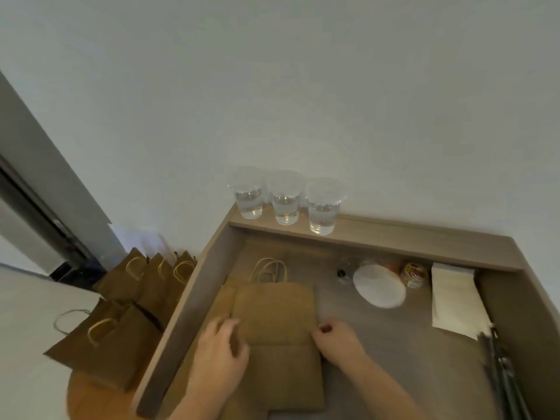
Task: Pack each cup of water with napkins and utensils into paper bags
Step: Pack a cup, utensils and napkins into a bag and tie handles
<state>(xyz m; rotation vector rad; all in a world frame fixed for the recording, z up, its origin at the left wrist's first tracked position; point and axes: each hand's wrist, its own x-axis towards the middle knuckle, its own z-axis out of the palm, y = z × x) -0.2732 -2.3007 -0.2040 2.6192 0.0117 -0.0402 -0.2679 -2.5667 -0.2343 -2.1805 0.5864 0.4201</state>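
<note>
While the flat bag (pixel 275 316) lies on the table (pixel 381 344), the right hand (pixel 336 338) pinches its right edge. The left hand (pixel 221 350) curls at its left edge, its grip too blurred to tell. Open it fully, base squared, before fetching the cups (pixel 286 198) behind.

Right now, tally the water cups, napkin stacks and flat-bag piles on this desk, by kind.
Clear lidded plastic cups of water: 3
White paper napkin stack: 1
Flat brown paper bag pile, held by left hand and right hand: 1
Total: 5
</note>
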